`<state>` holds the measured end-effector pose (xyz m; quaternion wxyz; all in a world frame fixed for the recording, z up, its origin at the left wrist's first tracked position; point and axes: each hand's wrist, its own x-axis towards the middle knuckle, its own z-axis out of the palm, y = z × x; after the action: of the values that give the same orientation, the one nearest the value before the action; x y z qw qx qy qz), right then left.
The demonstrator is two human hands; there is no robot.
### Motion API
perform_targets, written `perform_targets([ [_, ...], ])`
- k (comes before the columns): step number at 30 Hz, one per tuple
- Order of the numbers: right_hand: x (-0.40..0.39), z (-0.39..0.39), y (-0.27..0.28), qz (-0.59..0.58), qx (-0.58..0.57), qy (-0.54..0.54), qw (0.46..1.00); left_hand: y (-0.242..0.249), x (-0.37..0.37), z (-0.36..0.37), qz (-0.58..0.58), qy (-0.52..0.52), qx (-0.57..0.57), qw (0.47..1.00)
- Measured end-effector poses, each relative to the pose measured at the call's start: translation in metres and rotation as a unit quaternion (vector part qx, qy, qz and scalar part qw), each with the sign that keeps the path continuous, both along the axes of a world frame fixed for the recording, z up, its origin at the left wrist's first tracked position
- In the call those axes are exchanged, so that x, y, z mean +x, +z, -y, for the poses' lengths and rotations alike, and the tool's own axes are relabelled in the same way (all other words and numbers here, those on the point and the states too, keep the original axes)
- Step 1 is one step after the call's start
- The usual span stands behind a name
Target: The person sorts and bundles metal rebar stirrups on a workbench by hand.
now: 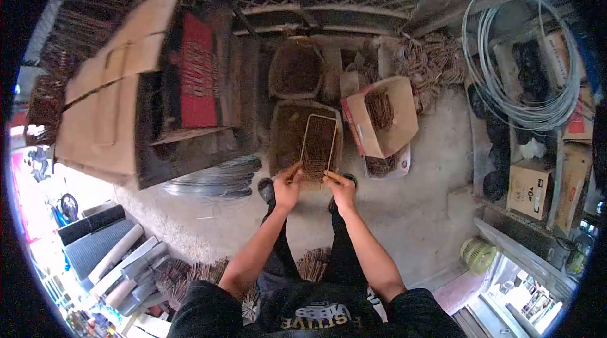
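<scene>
A thin wire frame (320, 117), bent into a long rectangle, is held out in front of me over a brown bin (275, 142). My left hand (289, 185) is closed on its left side near the lower end. My right hand (340, 187) pinches the right side at about the same height. Under the frame, the bin holds a pile of rusty wire pieces. Just right of it, an open cardboard box (399, 110) contains more bent wire pieces.
A large cardboard box (101, 123) stands at the left, beside a coil of grey wire (215, 179). A second bin (296, 71) lies beyond the first. Wire loops (525, 117) hang at the upper right above shelved boxes. A green fan (478, 255) is at the lower right.
</scene>
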<state>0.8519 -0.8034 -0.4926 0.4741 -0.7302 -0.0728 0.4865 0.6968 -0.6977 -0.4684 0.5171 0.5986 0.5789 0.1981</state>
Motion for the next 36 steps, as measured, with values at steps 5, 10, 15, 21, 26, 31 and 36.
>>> perform_targets([
  [5,-0.01,-0.033,0.123,-0.029,0.101,0.0,0.994,0.142,-0.009,-0.025,0.034,0.04,-0.017,0.999],
  [10,-0.029,-0.075,0.229,0.02,0.231,-0.009,0.973,0.254,-0.027,-0.053,0.055,0.046,0.199,0.977],
  [15,-0.073,-0.125,0.325,0.046,0.366,0.013,0.93,0.351,-0.071,-0.09,0.058,0.085,0.314,0.944],
  [21,-0.131,-0.182,0.359,0.163,0.395,0.099,0.899,0.388,-0.147,-0.141,0.005,0.111,0.345,0.932],
  [26,-0.167,-0.233,0.37,0.225,0.389,0.167,0.878,0.381,-0.197,-0.193,-0.05,0.121,0.357,0.925],
  [31,-0.192,-0.273,0.383,0.305,0.389,0.167,0.853,0.381,-0.221,-0.248,-0.093,0.093,0.348,0.928],
  [36,-0.202,-0.3,0.384,0.345,0.319,0.243,0.849,0.374,-0.229,-0.275,-0.124,0.102,0.358,0.92],
])
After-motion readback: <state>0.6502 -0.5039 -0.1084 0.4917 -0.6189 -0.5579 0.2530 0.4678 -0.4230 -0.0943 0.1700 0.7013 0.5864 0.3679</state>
